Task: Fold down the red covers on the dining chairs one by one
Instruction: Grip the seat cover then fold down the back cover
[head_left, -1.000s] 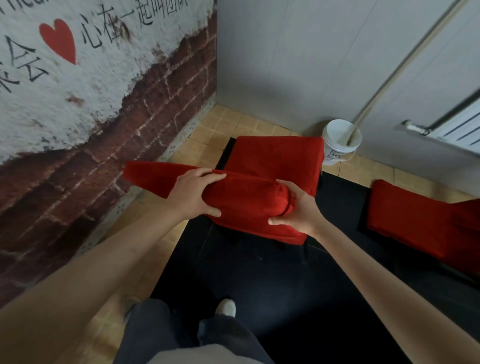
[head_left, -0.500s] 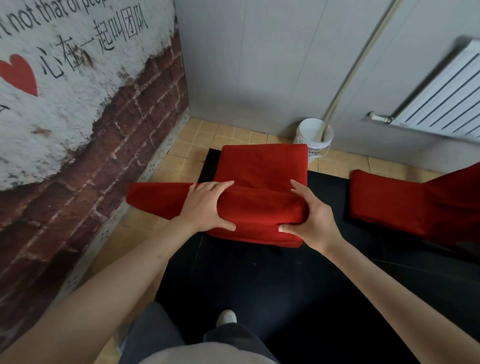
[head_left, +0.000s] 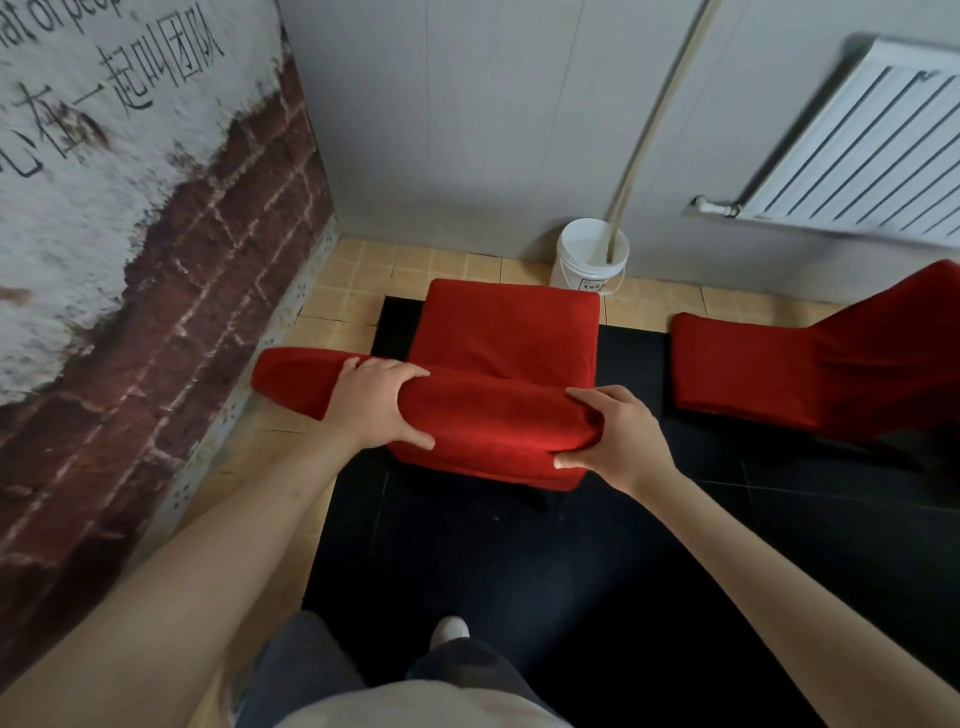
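A dining chair in a red cover (head_left: 511, 332) stands just in front of me, its seat facing away. The covered top of its backrest (head_left: 488, 415) runs left to right across the middle of the view. My left hand (head_left: 376, 402) grips that top left of centre, fingers over the far side and thumb on the near side. My right hand (head_left: 610, 439) grips its right end the same way. The cover's left end sticks out past my left hand. A second red-covered chair (head_left: 810, 374) stands to the right.
A brick-and-plaster wall (head_left: 156, 249) runs close along the left. A white bucket (head_left: 584, 265) with a hose stands against the grey back wall, and a white radiator (head_left: 862, 156) hangs at the upper right. A black mat (head_left: 519, 561) lies under the chairs and my feet.
Both hands have kept their hold on the backrest top. The view has swung right and up, so the radiator and more of the second chair show.
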